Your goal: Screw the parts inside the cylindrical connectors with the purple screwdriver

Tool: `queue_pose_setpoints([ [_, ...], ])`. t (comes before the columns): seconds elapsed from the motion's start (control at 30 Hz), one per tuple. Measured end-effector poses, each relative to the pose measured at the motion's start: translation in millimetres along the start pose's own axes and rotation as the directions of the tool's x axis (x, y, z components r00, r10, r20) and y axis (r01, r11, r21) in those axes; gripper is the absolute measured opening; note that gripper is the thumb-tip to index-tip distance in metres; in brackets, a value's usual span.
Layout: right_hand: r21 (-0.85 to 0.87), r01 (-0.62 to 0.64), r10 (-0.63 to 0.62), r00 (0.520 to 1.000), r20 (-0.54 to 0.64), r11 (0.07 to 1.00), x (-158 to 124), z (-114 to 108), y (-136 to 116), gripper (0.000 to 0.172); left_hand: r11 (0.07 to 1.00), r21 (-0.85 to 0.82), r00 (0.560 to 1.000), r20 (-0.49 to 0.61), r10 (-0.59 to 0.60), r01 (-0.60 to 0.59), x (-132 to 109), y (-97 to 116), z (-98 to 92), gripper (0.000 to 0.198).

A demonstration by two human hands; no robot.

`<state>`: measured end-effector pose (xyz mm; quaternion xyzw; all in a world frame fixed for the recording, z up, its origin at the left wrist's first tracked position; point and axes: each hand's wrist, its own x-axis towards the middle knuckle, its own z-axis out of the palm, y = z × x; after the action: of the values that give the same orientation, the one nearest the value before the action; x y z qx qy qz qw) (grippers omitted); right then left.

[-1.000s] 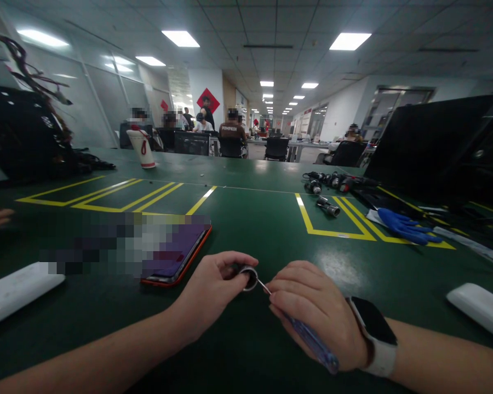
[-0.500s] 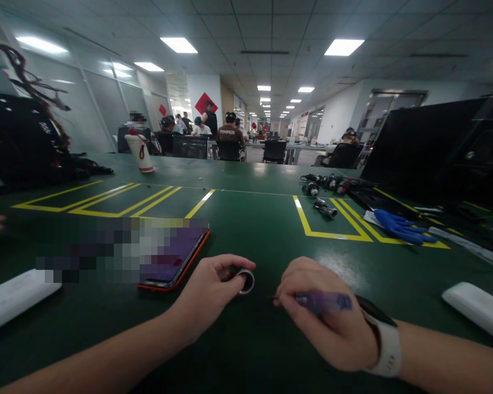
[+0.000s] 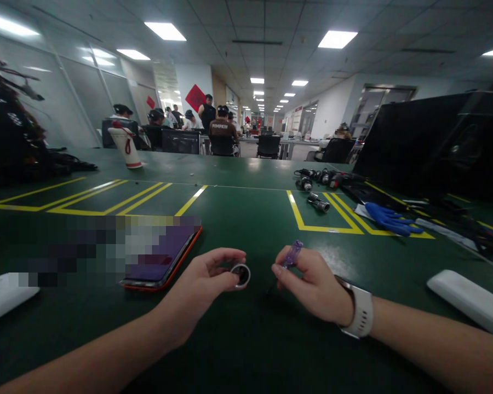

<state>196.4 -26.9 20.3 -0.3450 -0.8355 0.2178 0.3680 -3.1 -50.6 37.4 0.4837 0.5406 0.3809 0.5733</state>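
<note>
**Screwdriver point(image 3: 291, 255) tipped upright, drawn back from the ring point(image 3: 241, 274)**

Since a second ago the right hand point(image 3: 314, 284) has pulled the screwdriver's tip off the ring and turned the tool. Its purple handle now stands up above the knuckles, and the thin shaft slants down towards the table point(image 3: 246, 219). The tip is close to the green surface, but whether it touches cannot be told. The hand is closed around the tool, with a watch point(image 3: 359, 313) on its wrist.

The left hand point(image 3: 209, 282) has hardly shifted. It pinches the small round ring between thumb and fingertips, low over the table, with the dark opening facing the camera. The two hands are near each other but apart, with a gap of bare table between ring and screwdriver.

Just left of the left hand lies a phone point(image 3: 166, 254) with an orange edge, screen up. Further back, yellow lines point(image 3: 299, 219) mark boxes on the table. A few small dark metal parts point(image 3: 318, 203) lie there, and a blue glove point(image 3: 390, 219) lies to the right of them. A white cup point(image 3: 125, 146) stands far off on the left. People sit at desks in the background.
</note>
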Motion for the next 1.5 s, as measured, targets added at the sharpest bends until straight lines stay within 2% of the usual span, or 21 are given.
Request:
queue_pose_setpoints([
  [0.2, -0.057, -0.043, 0.046, 0.998, 0.05, 0.997, 0, 5, 1, 0.014, 1.0, -0.008, 1.0, -0.001, 0.011, -0.011, 1, 1, 1.2, 0.025],
  [0.27, 0.007, -0.113, 0.112, 0.992, 0.051, 0.994, 1, 8, 5, 0.013, 1.0, -0.019, 1.0, 0.011, 0.01, -0.01, 1, 1, 0.7, 0.026],
  [0.33, 0.176, -0.235, 0.227, 0.972, 0.065, 0.956, 3, 12, 10, 0.013, 1.0, -0.027, 1.0, 0.018, 0.006, -0.006, 1, 1, 0.2, 0.03],
  [0.37, 0.298, -0.305, 0.294, 0.952, 0.082, 0.905, 4, 14, 13, 0.013, 1.0, -0.03, 1.0, 0.018, 0.003, -0.002, 0, 1, -0.1, 0.031],
  [0.43, 0.554, -0.407, 0.412, 0.903, 0.123, 0.726, 7, 16, 18, 0.013, 0.999, -0.036, 1.0, 0.019, -0.001, 0.002, 0, 1, -0.5, 0.033],
  [0.5, 0.74, -0.417, 0.468, 0.87, 0.156, 0.528, 9, 16, 20, 0.014, 0.999, -0.044, 1.0, 0.02, -0.004, 0.005, -1, 1, -0.9, 0.033],
  [0.53, 0.794, -0.39, 0.468, 0.871, 0.153, 0.466, 9, 15, 19, 0.014, 0.999, -0.046, 1.0, 0.019, -0.004, 0.005, -1, 2, -1.0, 0.032],
  [0.57, 0.824, -0.351, 0.449, 0.884, 0.134, 0.445, 9, 14, 16, 0.014, 0.999, -0.047, 1.0, 0.016, -0.002, 0.003, -1, 2, -1.2, 0.032],
  [0.6, 0.833, -0.302, 0.405, 0.908, 0.105, 0.463, 8, 12, 13, 0.013, 0.999, -0.049, 1.0, 0.014, -0.001, 0.002, -1, 1, -1.3, 0.032],
  [0.67, 0.776, -0.182, 0.264, 0.964, 0.021, 0.604, 5, 8, 5, 0.01, 0.998, -0.058, 1.0, 0.011, 0.008, -0.007, 0, 1, -1.5, 0.031],
  [0.77, 0.486, 0.044, -0.002, 0.996, -0.088, 0.873, -2, 5, -6, 0.007, 0.997, -0.078, 0.999, 0.025, 0.021, -0.019, 1, -2, -1.8, 0.03],
  [0.83, 0.274, 0.196, -0.163, 0.977, -0.138, 0.942, -6, 5, -10, 0.009, 0.996, -0.081, 0.999, 0.033, 0.03, -0.027, 1, -3, -1.8, 0.029],
  [0.93, 0.097, 0.338, -0.326, 0.937, -0.128, 0.936, -10, 7, -12, 0.016, 0.997, -0.068, 0.999, 0.018, 0.039, -0.037, 1, -3, -1.2, 0.028],
  [1.13, -0.087, 0.458, -0.463, 0.885, -0.049, 0.885, -9, 8, -12, 0.019, 0.997, -0.007, 0.997, -0.005, 0.075, -0.075, 0, -3, 1.4, 0.027],
  [1.33, -0.177, 0.522, -0.53, 0.848, 0.004, 0.834, -7, 9, -16, 0.014, 0.992, 0.047, 0.993, -0.011, 0.12, -0.119, 0, -5, 3.4, 0.023],
  [1.5, -0.194, 0.561, -0.566, 0.824, 0.034, 0.805, -8, 14, -13, 0.013, 0.974, 0.087, 0.977, -0.009, 0.213, -0.211, 2, -9, 3.7, 0.019],
])
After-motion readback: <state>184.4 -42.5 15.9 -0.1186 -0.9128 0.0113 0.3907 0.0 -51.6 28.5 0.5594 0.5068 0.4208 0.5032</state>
